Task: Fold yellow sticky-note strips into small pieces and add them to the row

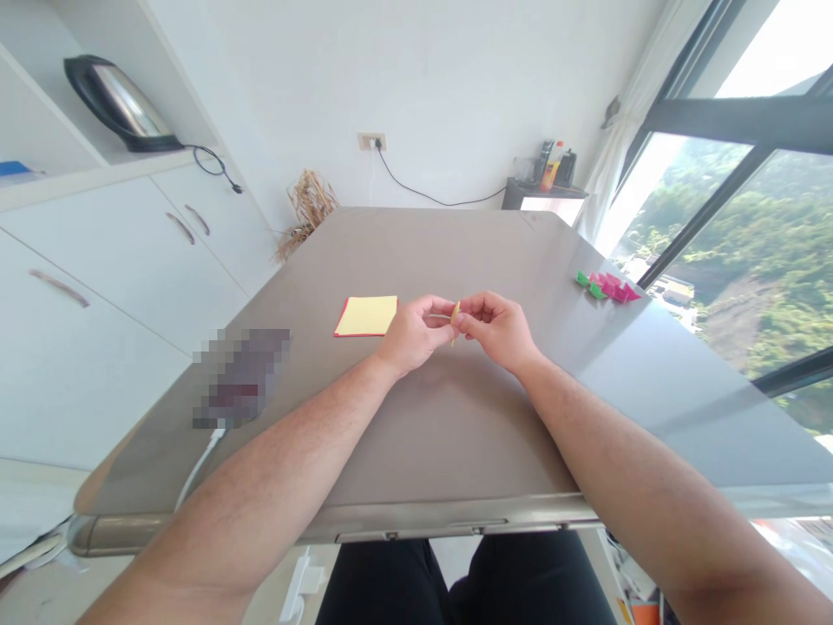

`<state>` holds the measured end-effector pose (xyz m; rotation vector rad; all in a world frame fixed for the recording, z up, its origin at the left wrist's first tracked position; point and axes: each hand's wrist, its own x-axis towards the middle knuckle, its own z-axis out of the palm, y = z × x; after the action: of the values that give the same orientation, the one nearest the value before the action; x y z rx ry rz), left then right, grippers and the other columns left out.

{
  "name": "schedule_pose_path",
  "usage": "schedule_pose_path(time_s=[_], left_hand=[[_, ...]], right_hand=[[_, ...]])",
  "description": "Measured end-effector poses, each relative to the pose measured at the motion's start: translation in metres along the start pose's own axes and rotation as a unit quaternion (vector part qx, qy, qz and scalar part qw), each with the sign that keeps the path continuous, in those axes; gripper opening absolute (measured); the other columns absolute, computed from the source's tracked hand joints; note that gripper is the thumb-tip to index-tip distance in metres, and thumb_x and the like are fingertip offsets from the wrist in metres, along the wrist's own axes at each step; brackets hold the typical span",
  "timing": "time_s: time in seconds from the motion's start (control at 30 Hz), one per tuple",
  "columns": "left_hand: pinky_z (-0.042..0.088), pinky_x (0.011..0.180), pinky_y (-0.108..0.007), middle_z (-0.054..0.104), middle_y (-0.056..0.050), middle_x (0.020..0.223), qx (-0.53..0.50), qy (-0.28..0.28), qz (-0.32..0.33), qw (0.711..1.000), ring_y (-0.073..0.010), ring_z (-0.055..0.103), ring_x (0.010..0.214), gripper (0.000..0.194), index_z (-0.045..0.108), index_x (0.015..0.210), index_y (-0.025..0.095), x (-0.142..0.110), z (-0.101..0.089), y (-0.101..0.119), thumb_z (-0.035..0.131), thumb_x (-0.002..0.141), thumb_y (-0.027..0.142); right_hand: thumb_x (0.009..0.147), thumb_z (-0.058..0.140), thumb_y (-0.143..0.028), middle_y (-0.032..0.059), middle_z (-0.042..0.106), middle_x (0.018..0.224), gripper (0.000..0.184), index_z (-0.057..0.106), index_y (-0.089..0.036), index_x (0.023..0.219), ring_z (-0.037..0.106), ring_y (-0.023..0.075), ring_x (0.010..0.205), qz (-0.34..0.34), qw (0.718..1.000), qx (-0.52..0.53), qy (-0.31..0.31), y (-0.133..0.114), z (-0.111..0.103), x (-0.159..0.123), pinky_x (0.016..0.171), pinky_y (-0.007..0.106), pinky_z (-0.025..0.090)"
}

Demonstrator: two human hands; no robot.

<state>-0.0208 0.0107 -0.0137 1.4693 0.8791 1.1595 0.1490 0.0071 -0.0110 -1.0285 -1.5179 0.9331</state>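
Observation:
A small piece of folded yellow paper is pinched between my two hands above the middle of the table. My left hand grips it from the left with thumb and fingers. From the right, my right hand holds it between thumb and forefinger. Most of the paper is hidden behind the fingertips, so its shape is hard to make out. Just left of my left hand lies a stack of square yellow paper with a red edge beneath it.
Several small pink and green folded paper pieces sit at the table's right side. A blurred-out phone-like object with a white cable lies on the left. The grey-brown table ends at a metal front edge.

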Motion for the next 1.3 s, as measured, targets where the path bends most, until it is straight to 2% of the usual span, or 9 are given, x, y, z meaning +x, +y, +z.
schedule_pose_path(time_s=[0.23, 0.4, 0.53, 0.73, 0.87, 1.03, 1.13, 1.3], left_hand=[[0.058, 0.077, -0.034, 0.077, -0.004, 0.087, -0.005, 0.021, -0.001, 1.000, -0.0185, 0.074, 0.078, 0.031, 0.070, 0.096, 0.016, 0.000, 0.000, 0.000, 0.084, 0.070, 0.026], [0.061, 0.077, -0.034, 0.077, -0.006, 0.096, 0.002, 0.060, -0.021, 0.998, -0.0184, 0.073, 0.081, 0.025, 0.071, 0.094, 0.016, 0.000, 0.002, 0.003, 0.078, 0.070, 0.020], [0.061, 0.077, -0.034, 0.076, -0.006, 0.100, 0.017, 0.077, -0.012, 0.997, -0.0184, 0.073, 0.083, 0.024, 0.071, 0.095, 0.018, 0.000, 0.003, 0.000, 0.075, 0.071, 0.020], [0.061, 0.076, -0.034, 0.076, -0.006, 0.095, 0.031, 0.078, -0.001, 0.996, -0.0197, 0.074, 0.082, 0.024, 0.069, 0.096, 0.019, -0.001, 0.005, -0.005, 0.075, 0.074, 0.023], [0.061, 0.075, -0.034, 0.076, -0.005, 0.091, 0.032, 0.075, -0.002, 0.997, -0.0189, 0.073, 0.078, 0.022, 0.069, 0.095, 0.019, -0.002, 0.007, -0.005, 0.074, 0.074, 0.023], [0.063, 0.076, -0.034, 0.075, -0.005, 0.101, 0.037, 0.086, -0.011, 0.996, -0.0181, 0.073, 0.080, 0.023, 0.069, 0.095, 0.019, -0.002, 0.007, -0.002, 0.077, 0.074, 0.024], [0.062, 0.071, -0.031, 0.074, -0.005, 0.103, 0.073, 0.099, -0.019, 0.992, -0.0172, 0.073, 0.076, 0.021, 0.069, 0.093, 0.019, -0.002, 0.007, -0.001, 0.077, 0.073, 0.023], [0.058, 0.065, -0.027, 0.076, -0.003, 0.093, 0.141, 0.113, -0.009, 0.984, -0.0171, 0.074, 0.071, 0.015, 0.069, 0.089, 0.019, -0.002, 0.007, -0.001, 0.072, 0.074, 0.020]], right_hand=[[0.079, 0.073, -0.037, 0.0023, 0.072, 0.077, 0.020, 0.068, -0.020, 0.089, 0.065, 0.0149, 0.067, -0.010, 1.000, -0.011, -0.007, 0.002, 0.002, 0.000, 0.063, 0.030, 0.052], [0.081, 0.065, -0.032, 0.0002, 0.071, 0.077, 0.015, 0.071, -0.022, 0.090, 0.061, 0.0134, 0.066, -0.032, 0.992, -0.117, 0.029, -0.001, 0.001, -0.003, 0.063, 0.028, 0.048], [0.080, 0.062, -0.027, -0.0016, 0.071, 0.075, 0.015, 0.070, -0.024, 0.092, 0.058, 0.0124, 0.061, -0.037, 0.984, -0.172, 0.037, -0.003, 0.004, -0.006, 0.060, 0.027, 0.045], [0.079, 0.059, -0.023, -0.0033, 0.070, 0.068, 0.011, 0.065, -0.025, 0.087, 0.059, 0.0133, 0.059, -0.025, 0.982, -0.183, 0.048, -0.002, 0.009, -0.006, 0.061, 0.027, 0.045], [0.079, 0.059, -0.023, -0.0022, 0.072, 0.071, 0.010, 0.064, -0.025, 0.086, 0.061, 0.0144, 0.061, -0.022, 0.980, -0.190, 0.057, -0.001, 0.009, -0.006, 0.061, 0.028, 0.045], [0.079, 0.060, -0.023, -0.0020, 0.072, 0.072, 0.008, 0.065, -0.025, 0.086, 0.062, 0.0145, 0.061, -0.022, 0.978, -0.197, 0.066, 0.000, 0.009, -0.006, 0.062, 0.029, 0.046], [0.079, 0.061, -0.023, -0.0013, 0.072, 0.074, 0.007, 0.065, -0.025, 0.084, 0.062, 0.0146, 0.063, -0.017, 0.977, -0.203, 0.067, -0.001, 0.009, -0.005, 0.062, 0.029, 0.046], [0.078, 0.062, -0.021, -0.0016, 0.072, 0.073, 0.007, 0.065, -0.024, 0.083, 0.063, 0.0142, 0.065, -0.023, 0.972, -0.227, 0.063, -0.004, 0.011, -0.006, 0.064, 0.028, 0.046]])
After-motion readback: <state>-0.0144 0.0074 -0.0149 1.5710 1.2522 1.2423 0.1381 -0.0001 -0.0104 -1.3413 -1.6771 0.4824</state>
